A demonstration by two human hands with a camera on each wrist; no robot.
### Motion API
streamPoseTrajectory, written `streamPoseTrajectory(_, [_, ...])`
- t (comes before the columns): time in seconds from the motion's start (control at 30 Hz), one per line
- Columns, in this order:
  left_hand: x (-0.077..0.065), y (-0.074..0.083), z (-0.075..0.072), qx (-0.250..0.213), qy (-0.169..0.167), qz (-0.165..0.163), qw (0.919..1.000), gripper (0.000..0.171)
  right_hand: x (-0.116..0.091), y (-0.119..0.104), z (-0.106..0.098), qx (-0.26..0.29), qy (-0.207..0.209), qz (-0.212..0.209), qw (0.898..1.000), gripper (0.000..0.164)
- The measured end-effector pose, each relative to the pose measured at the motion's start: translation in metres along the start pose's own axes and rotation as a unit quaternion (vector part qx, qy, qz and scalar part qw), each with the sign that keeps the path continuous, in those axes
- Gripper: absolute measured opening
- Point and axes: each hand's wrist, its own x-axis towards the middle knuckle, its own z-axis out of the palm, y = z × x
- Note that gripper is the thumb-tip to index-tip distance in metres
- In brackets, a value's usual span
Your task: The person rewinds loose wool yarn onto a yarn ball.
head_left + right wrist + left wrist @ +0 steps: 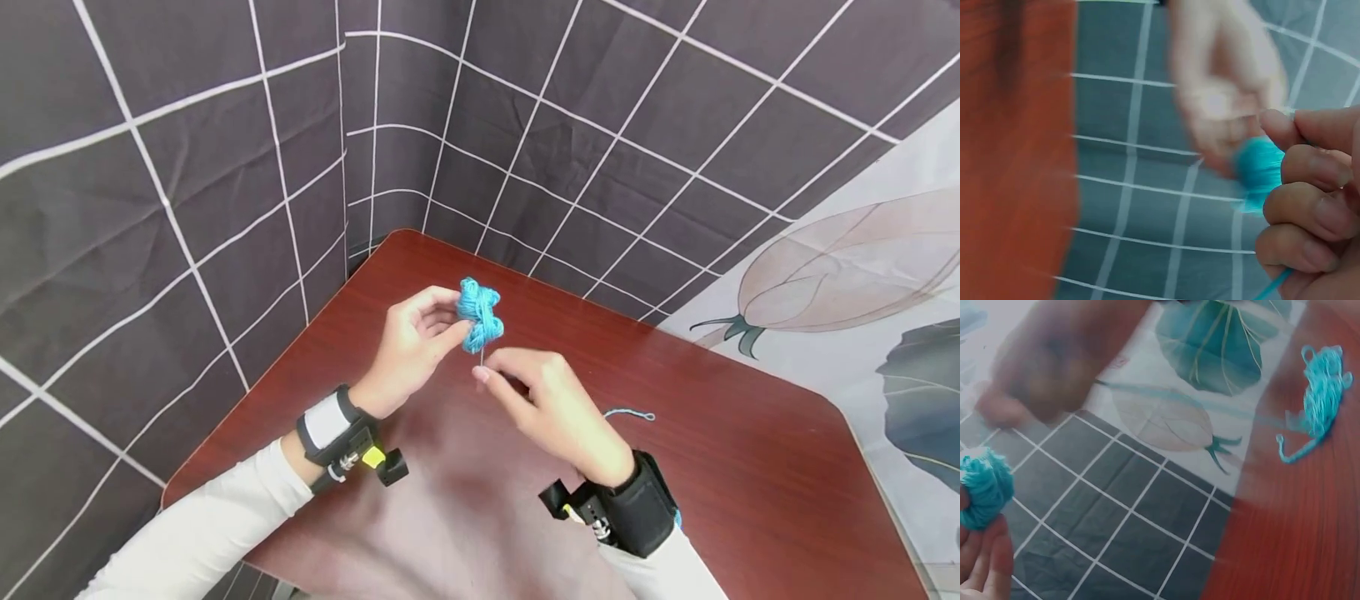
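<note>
My left hand (411, 346) holds a small wound bundle of turquoise yarn (480, 317) between thumb and fingers, raised over the table. The bundle looks pinched in at its middle, with yarn wrapped across it. Just below the bundle, my right hand (558, 408) pinches a short taut length of the yarn between thumb and forefinger. In the right wrist view the other fingers (1310, 206) are curled, and a yarn tail (1274, 285) runs out beneath them. The left wrist view shows the right hand (1054, 369) blurred, the strand stretching from it toward the table.
A loose heap of turquoise yarn (1324, 390) lies on the red-brown table (750, 467), mostly hidden behind the right forearm in the head view. A looped yarn piece (630, 413) shows beside that hand. Dark gridded cloth (600, 150) and a leaf-printed sheet (847, 275) stand behind.
</note>
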Motion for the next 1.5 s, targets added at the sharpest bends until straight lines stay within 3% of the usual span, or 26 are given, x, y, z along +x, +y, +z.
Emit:
streamPoseTrajectory(0.1, [-0.001, -0.001, -0.002, 0.013, -0.027, 0.002, 0.9995, 0.029, 0.017, -0.013, -0.018, -0.001, 0.040, -0.031, 0.999, 0.011])
streamPoseTrajectory(0.2, [-0.004, -0.002, -0.004, -0.020, -0.081, -0.009, 0.9965, 0.030, 0.034, -0.018, -0.029, 0.019, 0.078, -0.033, 0.996, 0.007])
streamPoseTrajectory(0.3, [-0.006, -0.002, -0.004, -0.072, -0.120, -0.023, 0.9900, 0.031, 0.041, -0.012, -0.029, 0.076, 0.095, 0.006, 0.993, 0.005])
streamPoseTrajectory(0.4, [-0.006, -0.001, -0.003, -0.111, -0.132, -0.030, 0.9845, 0.031, 0.038, 0.006, -0.018, 0.137, 0.109, 0.053, 0.983, 0.007])
streamPoseTrajectory(0.5, [-0.004, 0.000, -0.001, -0.127, -0.122, -0.028, 0.9840, 0.031, 0.026, 0.025, -0.002, 0.161, 0.121, 0.076, 0.977, 0.013])
streamPoseTrajectory(0.6, [-0.003, 0.001, 0.000, -0.120, -0.091, -0.021, 0.9884, 0.031, 0.008, 0.036, 0.015, 0.137, 0.103, 0.081, 0.982, 0.018])
streamPoseTrajectory(0.7, [-0.002, 0.001, -0.001, -0.078, -0.054, -0.011, 0.9954, 0.030, -0.006, 0.029, 0.023, 0.084, 0.054, 0.068, 0.993, 0.019])
streamPoseTrajectory(0.8, [0.000, 0.000, -0.003, -0.025, -0.032, 0.002, 0.9992, 0.029, -0.007, 0.009, 0.013, 0.036, 0.021, 0.028, 0.999, 0.015])
streamPoseTrajectory(0.9, [0.001, -0.001, -0.004, -0.003, -0.046, 0.012, 0.9989, 0.030, 0.007, -0.010, -0.007, -0.002, 0.048, -0.022, 0.999, 0.009])
streamPoseTrajectory(1.0, [-0.001, -0.002, -0.005, -0.026, -0.093, 0.008, 0.9953, 0.030, 0.025, -0.020, -0.023, -0.006, 0.088, -0.040, 0.995, 0.008])
streamPoseTrajectory(1.1, [-0.004, -0.003, -0.004, -0.062, -0.137, -0.002, 0.9886, 0.030, 0.037, -0.016, -0.028, 0.044, 0.102, -0.012, 0.994, 0.006])
streamPoseTrajectory(1.2, [-0.006, -0.002, -0.002, -0.095, -0.144, -0.013, 0.9849, 0.030, 0.037, -0.002, -0.021, 0.113, 0.116, 0.035, 0.986, 0.006])
streamPoseTrajectory(1.33, [-0.005, -0.001, -0.002, -0.116, -0.116, -0.016, 0.9863, 0.032, 0.024, 0.015, -0.003, 0.158, 0.130, 0.076, 0.976, 0.011])
streamPoseTrajectory(1.4, [-0.004, -0.001, -0.002, -0.106, -0.095, -0.010, 0.9898, 0.031, 0.015, 0.017, 0.007, 0.141, 0.117, 0.080, 0.980, 0.012])
streamPoseTrajectory(1.5, [0.000, -0.002, -0.003, -0.066, -0.055, 0.004, 0.9963, 0.030, 0.005, 0.011, 0.013, 0.085, 0.058, 0.064, 0.993, 0.012])
